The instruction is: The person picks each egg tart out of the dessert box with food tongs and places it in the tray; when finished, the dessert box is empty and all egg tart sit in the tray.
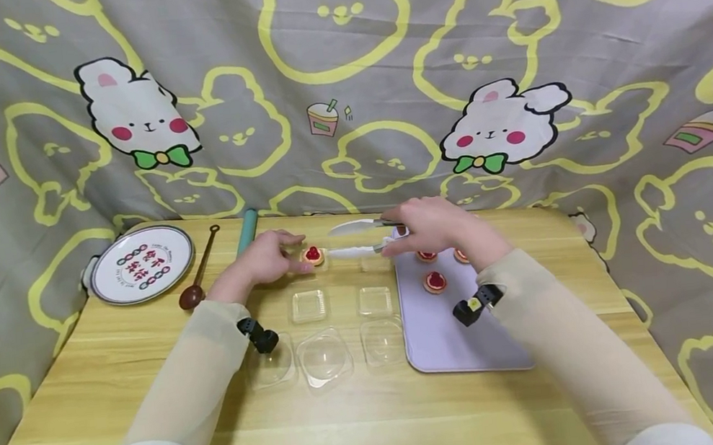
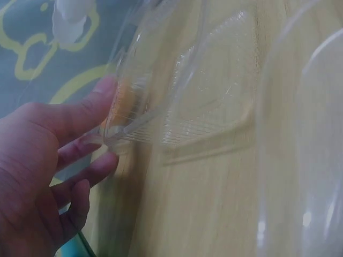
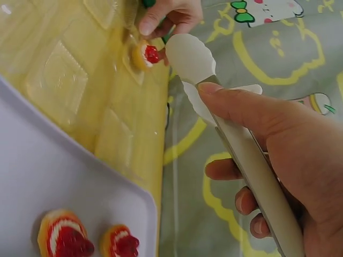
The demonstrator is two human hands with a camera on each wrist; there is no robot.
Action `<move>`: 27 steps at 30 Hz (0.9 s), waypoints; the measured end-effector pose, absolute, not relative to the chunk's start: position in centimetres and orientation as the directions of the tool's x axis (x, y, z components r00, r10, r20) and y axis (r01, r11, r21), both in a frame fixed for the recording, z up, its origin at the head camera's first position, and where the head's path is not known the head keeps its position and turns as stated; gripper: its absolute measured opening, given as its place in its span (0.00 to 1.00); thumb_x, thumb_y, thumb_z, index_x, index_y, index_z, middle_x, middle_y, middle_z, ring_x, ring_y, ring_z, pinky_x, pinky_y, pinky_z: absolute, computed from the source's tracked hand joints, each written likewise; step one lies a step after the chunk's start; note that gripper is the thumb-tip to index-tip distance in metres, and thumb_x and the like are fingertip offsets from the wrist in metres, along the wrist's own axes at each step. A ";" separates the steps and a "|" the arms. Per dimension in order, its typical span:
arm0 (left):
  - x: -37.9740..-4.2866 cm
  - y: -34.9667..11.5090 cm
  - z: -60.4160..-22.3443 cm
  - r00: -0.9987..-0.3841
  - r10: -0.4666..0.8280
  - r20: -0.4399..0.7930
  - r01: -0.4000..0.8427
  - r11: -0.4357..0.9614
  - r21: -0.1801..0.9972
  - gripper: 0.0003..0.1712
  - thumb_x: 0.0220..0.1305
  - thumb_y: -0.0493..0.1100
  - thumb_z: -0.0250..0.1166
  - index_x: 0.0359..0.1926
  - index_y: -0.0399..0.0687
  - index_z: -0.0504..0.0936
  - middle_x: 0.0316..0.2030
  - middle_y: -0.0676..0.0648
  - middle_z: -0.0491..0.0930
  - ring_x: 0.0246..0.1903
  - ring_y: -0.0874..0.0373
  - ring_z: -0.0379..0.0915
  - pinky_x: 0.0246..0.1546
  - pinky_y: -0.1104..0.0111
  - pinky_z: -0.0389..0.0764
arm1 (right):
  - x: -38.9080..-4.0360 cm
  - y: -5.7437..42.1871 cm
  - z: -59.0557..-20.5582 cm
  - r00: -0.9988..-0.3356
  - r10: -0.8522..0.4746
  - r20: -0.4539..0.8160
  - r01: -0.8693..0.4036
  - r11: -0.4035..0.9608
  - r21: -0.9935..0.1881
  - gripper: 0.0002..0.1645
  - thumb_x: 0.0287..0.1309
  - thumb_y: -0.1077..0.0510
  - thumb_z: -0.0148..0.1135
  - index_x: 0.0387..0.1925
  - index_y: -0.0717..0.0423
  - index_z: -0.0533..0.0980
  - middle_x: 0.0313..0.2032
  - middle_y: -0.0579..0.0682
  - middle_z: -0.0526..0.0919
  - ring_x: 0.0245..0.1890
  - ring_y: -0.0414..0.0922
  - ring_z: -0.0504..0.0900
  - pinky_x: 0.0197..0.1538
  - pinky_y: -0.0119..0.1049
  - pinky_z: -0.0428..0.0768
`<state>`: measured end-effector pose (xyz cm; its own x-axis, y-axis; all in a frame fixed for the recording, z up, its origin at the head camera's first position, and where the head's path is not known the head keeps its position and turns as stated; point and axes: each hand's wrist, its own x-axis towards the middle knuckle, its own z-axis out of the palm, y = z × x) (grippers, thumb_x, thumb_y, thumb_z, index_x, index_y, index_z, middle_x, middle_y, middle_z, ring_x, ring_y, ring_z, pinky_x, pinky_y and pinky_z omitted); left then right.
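At the back of the table, my left hand (image 1: 267,257) pinches the edge of a clear plastic box (image 2: 214,85) between thumb and fingers. A small tart (image 1: 312,256) topped with red fruit and cream sits in that box. My right hand (image 1: 425,226) grips white-tipped tongs (image 3: 254,176), their two arms spread apart and nothing between the tips. These tips point left, close to the tart. Under my right forearm lies a lilac tray (image 1: 461,346) bearing several similar tarts (image 1: 434,282).
More clear box bases (image 1: 309,306) stand on the wooden table, with clear domed lids (image 1: 325,356) in front of them. At the left lie a white printed plate (image 1: 142,288), a brown long-handled spoon (image 1: 192,296) and a teal rod (image 1: 248,230). A patterned curtain (image 1: 375,155) hangs behind.
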<state>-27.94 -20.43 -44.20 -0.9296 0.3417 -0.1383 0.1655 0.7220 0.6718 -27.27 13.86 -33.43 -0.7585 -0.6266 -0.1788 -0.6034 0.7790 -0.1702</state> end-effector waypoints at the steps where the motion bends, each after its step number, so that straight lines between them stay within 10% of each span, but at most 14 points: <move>1: -28.0 -20.4 -44.4 -0.930 0.342 -0.139 0.164 0.720 0.675 0.47 0.58 0.54 0.82 0.74 0.43 0.74 0.72 0.37 0.72 0.58 0.43 0.78 0.63 0.50 0.77 | -27.4 13.5 -33.6 -0.758 -0.626 -0.183 -0.601 0.780 -0.174 0.42 0.63 0.28 0.69 0.69 0.48 0.78 0.42 0.47 0.85 0.38 0.47 0.81 0.43 0.47 0.80; 12: -27.9 -20.3 -44.5 -0.933 0.336 -0.125 0.163 0.707 0.688 0.47 0.57 0.50 0.84 0.74 0.40 0.75 0.69 0.36 0.75 0.48 0.48 0.79 0.50 0.57 0.81 | -29.3 9.9 -35.3 -0.738 -0.637 -0.223 -0.633 0.768 -0.103 0.46 0.65 0.29 0.68 0.73 0.52 0.75 0.35 0.44 0.84 0.37 0.47 0.82 0.44 0.50 0.81; 27: -28.2 -20.2 -44.4 -0.936 0.321 -0.144 0.134 0.703 0.699 0.48 0.56 0.50 0.85 0.74 0.41 0.75 0.68 0.37 0.77 0.50 0.47 0.77 0.49 0.58 0.79 | -30.1 6.2 -34.7 -0.706 -0.637 -0.310 -0.686 0.725 0.071 0.38 0.67 0.31 0.67 0.66 0.52 0.79 0.55 0.53 0.85 0.55 0.56 0.84 0.58 0.56 0.80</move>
<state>-28.17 -20.23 -44.35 -0.9361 0.3212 -0.1435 0.1340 0.7028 0.6987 -30.07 6.17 -34.70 -0.7056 -0.6374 -0.3097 -0.6855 0.7246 0.0707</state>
